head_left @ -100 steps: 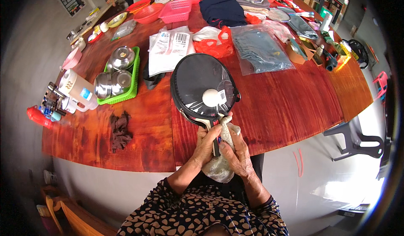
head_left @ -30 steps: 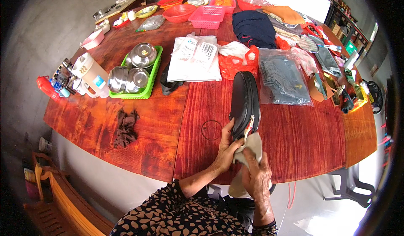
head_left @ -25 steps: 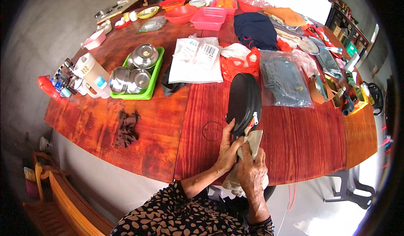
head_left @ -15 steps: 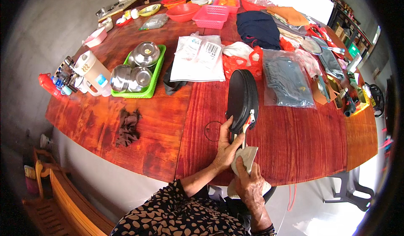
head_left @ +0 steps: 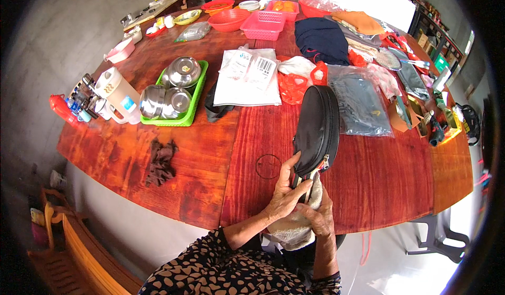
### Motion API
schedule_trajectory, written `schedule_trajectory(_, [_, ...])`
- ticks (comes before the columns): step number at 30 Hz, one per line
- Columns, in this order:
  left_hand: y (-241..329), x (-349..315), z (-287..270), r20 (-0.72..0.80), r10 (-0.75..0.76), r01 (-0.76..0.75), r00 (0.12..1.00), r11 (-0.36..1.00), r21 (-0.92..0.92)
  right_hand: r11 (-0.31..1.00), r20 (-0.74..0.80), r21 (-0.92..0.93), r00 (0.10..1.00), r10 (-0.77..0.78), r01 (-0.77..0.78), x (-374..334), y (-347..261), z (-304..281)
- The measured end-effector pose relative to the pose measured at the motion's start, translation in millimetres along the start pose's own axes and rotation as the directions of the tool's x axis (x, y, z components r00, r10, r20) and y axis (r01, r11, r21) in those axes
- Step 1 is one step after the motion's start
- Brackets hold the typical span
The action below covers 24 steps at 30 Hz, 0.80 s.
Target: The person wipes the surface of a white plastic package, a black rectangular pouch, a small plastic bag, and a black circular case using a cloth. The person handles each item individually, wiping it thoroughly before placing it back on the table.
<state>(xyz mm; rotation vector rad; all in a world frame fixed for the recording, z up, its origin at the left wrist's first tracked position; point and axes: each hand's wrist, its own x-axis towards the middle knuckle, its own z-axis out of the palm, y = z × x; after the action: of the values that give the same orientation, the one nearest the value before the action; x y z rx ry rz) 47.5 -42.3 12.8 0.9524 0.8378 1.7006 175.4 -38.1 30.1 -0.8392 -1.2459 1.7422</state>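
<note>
A black zipped racket cover (head_left: 316, 129) stands tilted up over the table's near edge. Part of a pale shaft (head_left: 298, 180) shows below it. My left hand (head_left: 283, 200) is closed around this lower end, thumb and fingers on either side. In my right hand (head_left: 320, 217) is a whitish cloth (head_left: 291, 231), pressed round the shaft just under the cover. The cloth hides most of the shaft and hangs down past the table edge. A silver zip pull (head_left: 325, 162) dangles at the cover's lower right.
Left on the red-brown table (head_left: 252, 195) lies a crumpled dark cloth (head_left: 161, 161). Behind it are a green basket (head_left: 197, 103) of steel bowls and a plastic jug (head_left: 118, 92). A white package (head_left: 247, 90), red bag (head_left: 294, 87) and bagged dark fabric (head_left: 363, 103) lie beyond the cover.
The cover has swung a little right and turned its broad side toward me. My right hand has moved up, and the cloth now wraps the shaft closer to the cover.
</note>
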Motion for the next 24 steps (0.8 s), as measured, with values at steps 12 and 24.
schedule_trajectory(12, [3.8, 5.9, 12.0, 0.008, 0.008, -0.008, 1.0, 1.0, 0.028, 0.928, 0.137, 0.342, 0.984, 0.11, -0.152, -4.0, 11.6, -22.5])
schedule_trajectory(24, [9.8, 29.1, 14.0, -0.027, 0.016, -0.017, 1.0, 1.0, -0.015, 0.99, 0.181, -0.019, 0.973, 0.141, -0.14, -29.9, 20.2, -35.8])
